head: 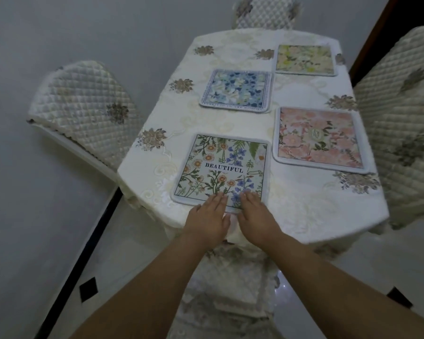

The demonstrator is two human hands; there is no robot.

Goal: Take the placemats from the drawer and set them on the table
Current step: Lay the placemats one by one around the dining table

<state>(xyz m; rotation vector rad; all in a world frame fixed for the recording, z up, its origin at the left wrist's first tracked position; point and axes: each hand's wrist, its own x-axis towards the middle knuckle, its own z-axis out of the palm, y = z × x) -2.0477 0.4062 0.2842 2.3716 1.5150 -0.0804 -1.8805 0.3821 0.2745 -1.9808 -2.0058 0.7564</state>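
Several square floral placemats lie flat on the table (pixel 304 204), which is covered with a cream cloth. Nearest me is the green-and-orange one printed "BEAUTIFUL" (pixel 220 165). A pink mat (pixel 318 139) lies to its right, a blue mat (pixel 236 90) beyond it, and a yellow mat (pixel 305 59) at the far right. My left hand (pixel 207 221) and my right hand (pixel 258 217) rest palm down, fingers together, on the near edge of the "BEAUTIFUL" mat. Neither hand grips anything. No drawer is in view.
Quilted cream chair covers surround the table: one chair at the left (pixel 83 111), one at the far end (pixel 264 13), one at the right (pixel 402 118), and one just below my arms (pixel 225 289). A grey wall runs along the left.
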